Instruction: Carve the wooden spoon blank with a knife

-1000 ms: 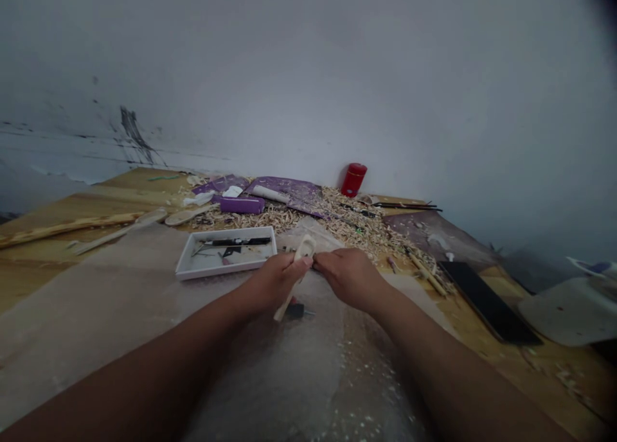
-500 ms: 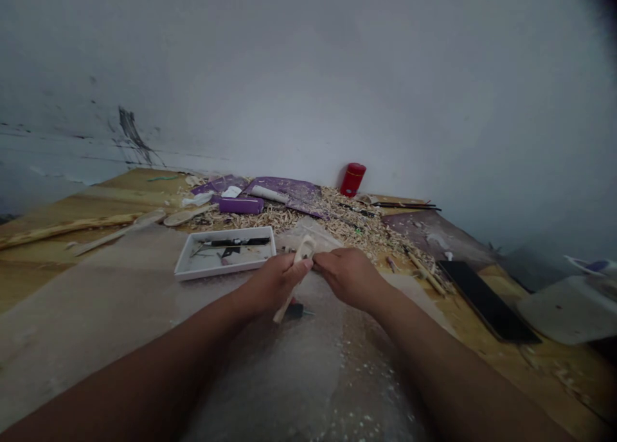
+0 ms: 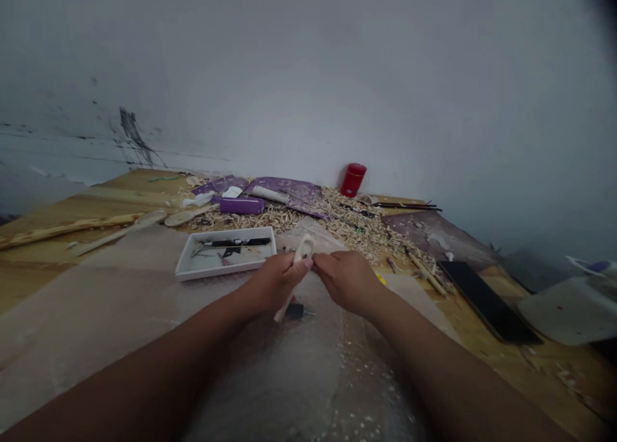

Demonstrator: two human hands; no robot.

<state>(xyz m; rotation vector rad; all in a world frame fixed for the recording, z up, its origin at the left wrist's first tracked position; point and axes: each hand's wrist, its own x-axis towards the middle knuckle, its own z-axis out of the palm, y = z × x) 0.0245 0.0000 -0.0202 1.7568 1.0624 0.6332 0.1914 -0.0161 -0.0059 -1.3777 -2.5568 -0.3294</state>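
Left hand (image 3: 272,280): clasped around a carved wooden piece (image 3: 303,249) at the middle of the desk (image 3: 113,191), hollowed end toward the far edge. Right hand (image 3: 354,280): curled tight, fingertips against or just beside the piece; anything held inside could not be told. Change noted: the right hand had turned slightly, a yellow bit (image 3: 381,279) newly showing by its wrist; the piece had stayed put, suggesting fine handling against a steady hold. Below: a dark tool (image 3: 295,311), thin shank rightward. Left: a white tray (image 3: 226,274). Beyond: shavings (image 3: 371,239); a red canister (image 3: 353,180) stood at the far edge.
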